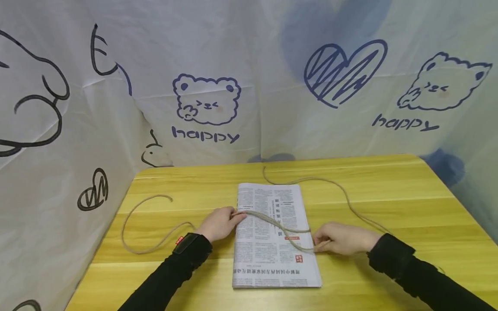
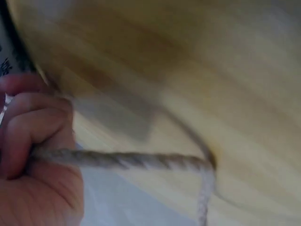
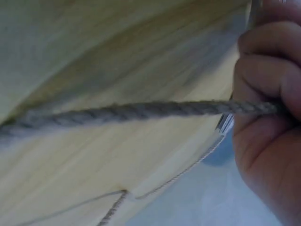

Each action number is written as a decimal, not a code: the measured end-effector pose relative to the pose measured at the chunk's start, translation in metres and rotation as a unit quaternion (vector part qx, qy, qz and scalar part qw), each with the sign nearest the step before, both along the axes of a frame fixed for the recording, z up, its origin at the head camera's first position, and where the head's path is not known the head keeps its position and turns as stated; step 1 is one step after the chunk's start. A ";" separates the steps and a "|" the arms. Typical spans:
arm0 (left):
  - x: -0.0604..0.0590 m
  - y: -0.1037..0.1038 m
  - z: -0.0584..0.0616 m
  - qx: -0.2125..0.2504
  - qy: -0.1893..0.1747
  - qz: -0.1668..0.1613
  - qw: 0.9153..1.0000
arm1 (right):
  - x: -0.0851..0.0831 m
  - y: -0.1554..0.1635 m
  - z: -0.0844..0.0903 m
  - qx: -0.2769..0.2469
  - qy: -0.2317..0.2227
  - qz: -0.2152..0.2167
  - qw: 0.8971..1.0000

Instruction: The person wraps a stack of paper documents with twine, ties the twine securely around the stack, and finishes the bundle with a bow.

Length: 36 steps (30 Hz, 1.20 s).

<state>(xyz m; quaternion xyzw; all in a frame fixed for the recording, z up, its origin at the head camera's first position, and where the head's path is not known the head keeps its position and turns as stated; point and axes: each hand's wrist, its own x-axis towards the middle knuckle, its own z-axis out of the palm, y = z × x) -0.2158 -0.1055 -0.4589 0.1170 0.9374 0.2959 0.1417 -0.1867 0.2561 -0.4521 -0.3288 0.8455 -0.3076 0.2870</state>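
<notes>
A folded newspaper [image 1: 268,259] lies upright in front of me on the table. Tan twisted rope [image 1: 268,219] crosses its face as two strands, close together at the left and spread apart toward the right. At the newspaper's left edge, my left hand [image 1: 219,222] pinches the rope; in the left wrist view its curled fingers [image 2: 35,120] close round a strand. My right hand [image 1: 346,237] grips the lower strand just beyond the right edge, and the right wrist view has the rope [image 3: 141,111] running out of that fist. The upper strand reaches the newspaper's right edge above the fingertips.
One loose rope end [image 1: 123,229] curves across the table [image 1: 194,181] at the left. Another length [image 1: 346,194] trails from behind the newspaper to the right wrist. White cloth [image 1: 272,108] with printed bears and hearts hangs behind and at the sides.
</notes>
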 end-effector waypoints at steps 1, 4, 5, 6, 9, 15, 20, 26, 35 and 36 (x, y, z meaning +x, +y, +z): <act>0.000 0.000 -0.001 0.001 0.009 -0.007 1.000 | 0.000 0.001 0.000 -0.004 -0.001 0.005 1.000; -0.002 -0.002 -0.003 -0.002 0.024 -0.024 0.999 | -0.001 0.004 0.003 -0.022 -0.022 0.013 0.999; -0.002 -0.002 -0.003 -0.002 0.023 -0.030 0.999 | 0.000 0.003 0.004 -0.028 -0.031 0.014 0.999; -0.002 -0.003 -0.003 -0.003 0.020 -0.036 0.999 | 0.001 0.003 0.006 -0.031 -0.036 0.015 0.999; -0.003 -0.005 -0.003 -0.014 0.012 -0.044 0.999 | 0.004 -0.004 0.008 -0.040 -0.028 0.024 0.999; -0.005 -0.009 0.001 -0.025 0.061 -0.055 0.996 | 0.000 -0.003 0.010 -0.052 -0.014 0.014 0.998; -0.006 -0.015 0.001 -0.036 0.088 -0.061 0.994 | -0.007 0.030 0.001 -0.023 0.035 -0.015 0.999; -0.008 -0.018 -0.003 -0.048 0.099 -0.080 0.991 | -0.013 0.047 -0.006 0.012 0.083 -0.026 0.996; -0.007 -0.017 -0.003 -0.044 0.089 -0.076 0.992 | -0.021 0.046 -0.002 0.051 0.121 -0.032 0.991; -0.006 -0.017 -0.004 -0.042 0.088 -0.075 0.992 | -0.021 0.046 -0.003 0.049 0.123 -0.026 0.991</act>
